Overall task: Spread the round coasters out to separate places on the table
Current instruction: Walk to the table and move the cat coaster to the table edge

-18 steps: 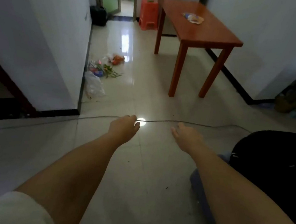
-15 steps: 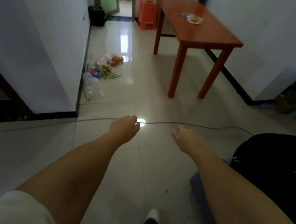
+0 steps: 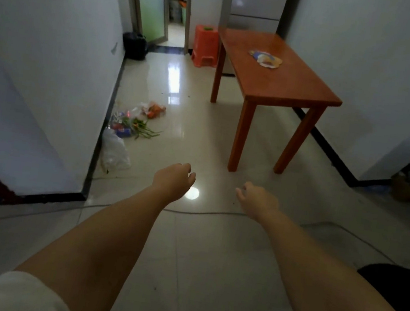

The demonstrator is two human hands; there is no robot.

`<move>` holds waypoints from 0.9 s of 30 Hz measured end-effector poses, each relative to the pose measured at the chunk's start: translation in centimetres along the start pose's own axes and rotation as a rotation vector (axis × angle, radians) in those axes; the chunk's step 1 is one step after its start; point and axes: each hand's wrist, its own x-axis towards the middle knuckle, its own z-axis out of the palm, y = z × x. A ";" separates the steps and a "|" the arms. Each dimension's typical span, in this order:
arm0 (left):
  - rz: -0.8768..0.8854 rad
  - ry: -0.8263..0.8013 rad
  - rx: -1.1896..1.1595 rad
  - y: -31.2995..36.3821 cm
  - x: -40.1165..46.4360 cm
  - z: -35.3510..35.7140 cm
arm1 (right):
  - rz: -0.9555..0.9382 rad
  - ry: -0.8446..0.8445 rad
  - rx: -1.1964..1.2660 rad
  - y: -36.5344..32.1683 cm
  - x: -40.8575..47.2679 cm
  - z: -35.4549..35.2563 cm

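Observation:
A small pile of round coasters (image 3: 264, 59) lies overlapping on the far half of a reddish wooden table (image 3: 285, 87), which stands ahead and to the right against the white wall. Both my arms stretch forward over the tiled floor, well short of the table. My left hand (image 3: 173, 181) hangs with loosely curled fingers and holds nothing. Beside it, my right hand (image 3: 258, 199) has its fingers apart and is likewise empty.
A thin cable (image 3: 206, 212) runs across the floor under my hands. Plastic bags with vegetables (image 3: 135, 125) lie by the left wall. An orange stool (image 3: 205, 47) stands left of the table, a black bag (image 3: 135, 45) by the doorway, a dark object (image 3: 400, 290) at right.
I have moved forward: the table and coasters appear nearer and larger, and the cable now lies under my wrists instead of at my fingertips. Both hands stay empty.

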 end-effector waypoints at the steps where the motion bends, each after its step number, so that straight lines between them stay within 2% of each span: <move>1: -0.001 0.000 0.000 0.0 1.6 -0.2 | -0.003 -0.004 0.000 -0.1 1.6 -0.6; 9: -0.016 0.007 0.009 -3.5 17.3 -1.5 | -0.025 0.004 -0.048 -2.5 17.1 -4.2; 17: 0.036 0.034 -0.005 -7.9 36.7 -6.4 | 0.059 0.066 0.014 -8.5 34.7 -9.1; 27: 0.137 0.033 -0.009 -6.8 58.7 -7.5 | 0.135 0.091 0.048 -8.7 54.1 -14.6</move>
